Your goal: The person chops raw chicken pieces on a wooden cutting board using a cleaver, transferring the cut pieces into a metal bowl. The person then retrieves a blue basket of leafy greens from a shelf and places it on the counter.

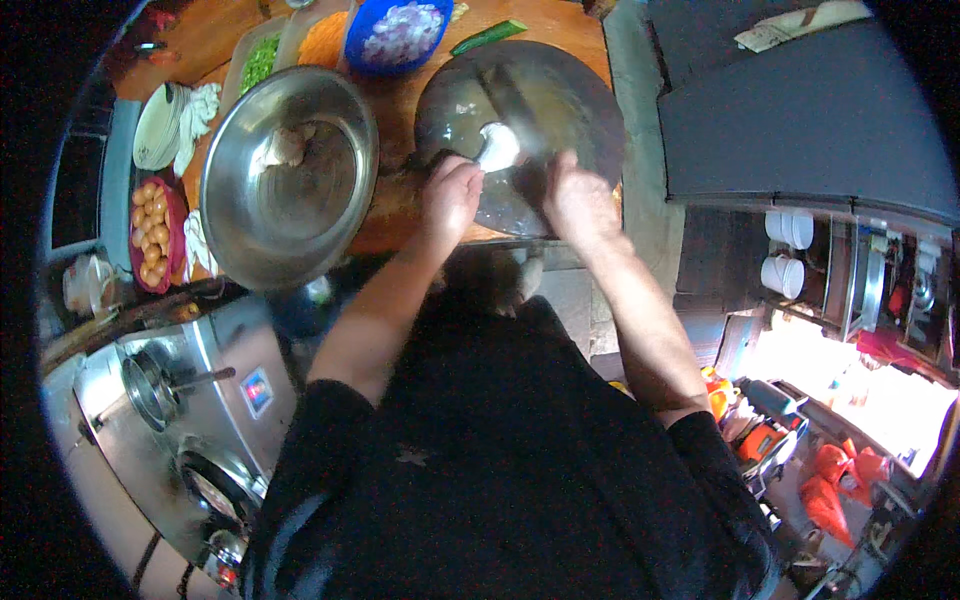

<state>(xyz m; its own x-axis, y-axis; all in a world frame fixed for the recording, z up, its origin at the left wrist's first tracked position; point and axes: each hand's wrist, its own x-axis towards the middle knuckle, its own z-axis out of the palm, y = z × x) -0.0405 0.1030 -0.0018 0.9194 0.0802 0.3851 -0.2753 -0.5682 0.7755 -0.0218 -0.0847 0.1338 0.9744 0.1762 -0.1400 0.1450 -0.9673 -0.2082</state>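
Note:
My left hand (pixel 455 193) holds the end of a white, pale piece of food (pixel 498 146) over a dark round board (pixel 574 97); its exact kind is unclear. My right hand (pixel 581 196) is closed over the board's right part, around what seems the handle of a blurred tool, perhaps a knife, whose shape is smeared by motion. To the left of my left hand stands a wide steel basin (pixel 289 232) with a pale lump (pixel 289 146) inside. Behind the board lies a green cucumber-like vegetable (pixel 489 36).
A blue bowl of chopped onion (pixel 397 34), a tub of orange shreds (pixel 324 39) and a tub of chopped greens (pixel 260 64) stand at the back. Stacked plates (pixel 157 127) and a red basket of eggs (pixel 154 236) are left. A steel counter (pixel 217 405) holds pans.

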